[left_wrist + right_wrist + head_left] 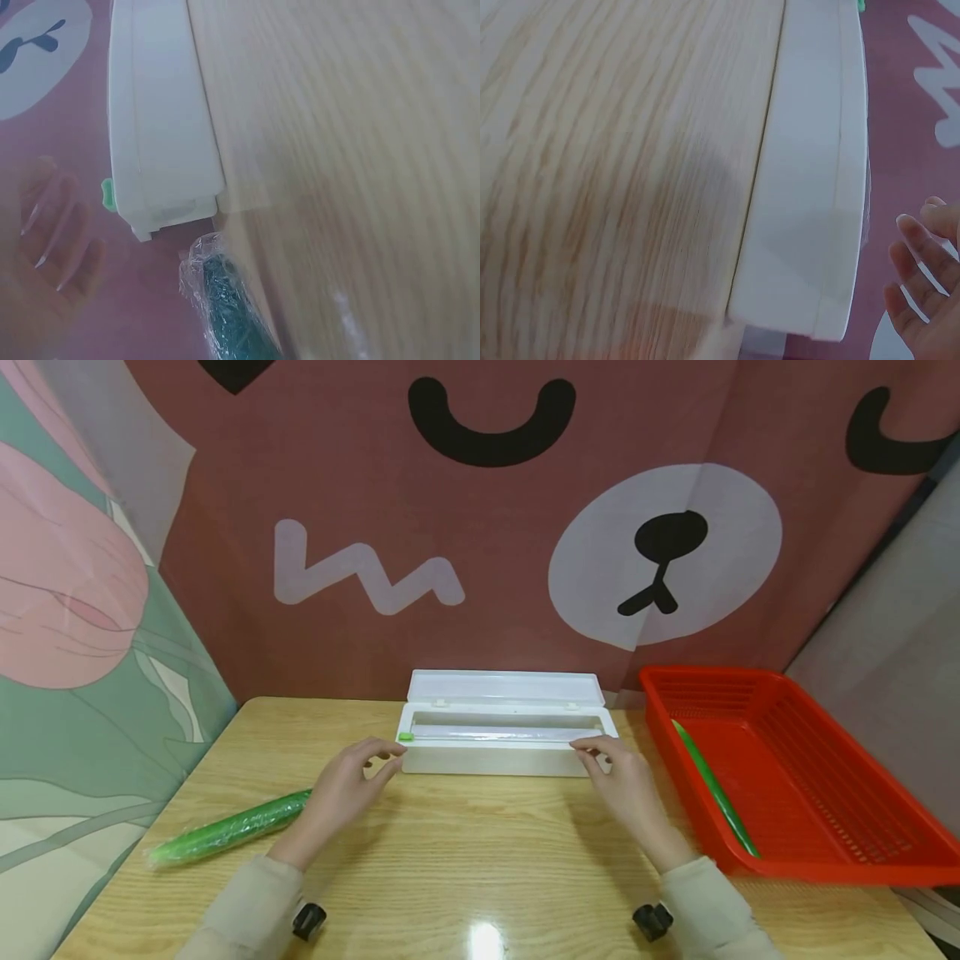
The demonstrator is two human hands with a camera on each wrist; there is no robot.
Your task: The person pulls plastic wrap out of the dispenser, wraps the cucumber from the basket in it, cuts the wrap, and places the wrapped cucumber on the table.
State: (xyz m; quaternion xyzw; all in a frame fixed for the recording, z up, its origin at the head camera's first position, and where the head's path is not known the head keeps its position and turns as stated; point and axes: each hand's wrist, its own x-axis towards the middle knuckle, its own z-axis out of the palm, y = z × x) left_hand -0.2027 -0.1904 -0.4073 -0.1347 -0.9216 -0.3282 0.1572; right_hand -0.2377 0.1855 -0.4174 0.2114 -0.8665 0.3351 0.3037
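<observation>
A white cling film dispenser (pixel 506 760) stands at the back of the table, its lid (pixel 506 687) raised. Inside lies a roll of clear film (pixel 510 732), and a green slide cutter (pixel 406 737) sits at the left end of the front edge. My left hand (pixel 348 781) is at the dispenser's left end, fingers loosely bent; the left wrist view shows them beside the green cutter. At the right end, my right hand (pixel 622 777) has its fingertips right at the front edge. Its fingers are loosely spread in the right wrist view, with nothing visible between them.
A film-wrapped cucumber (pixel 232 828) lies at the left of the table, partly behind my left wrist. On the right stands a red plastic basket (pixel 847 793) with one cucumber (pixel 716 789) along its left side. A printed cloth (pixel 510 635) hangs behind the table.
</observation>
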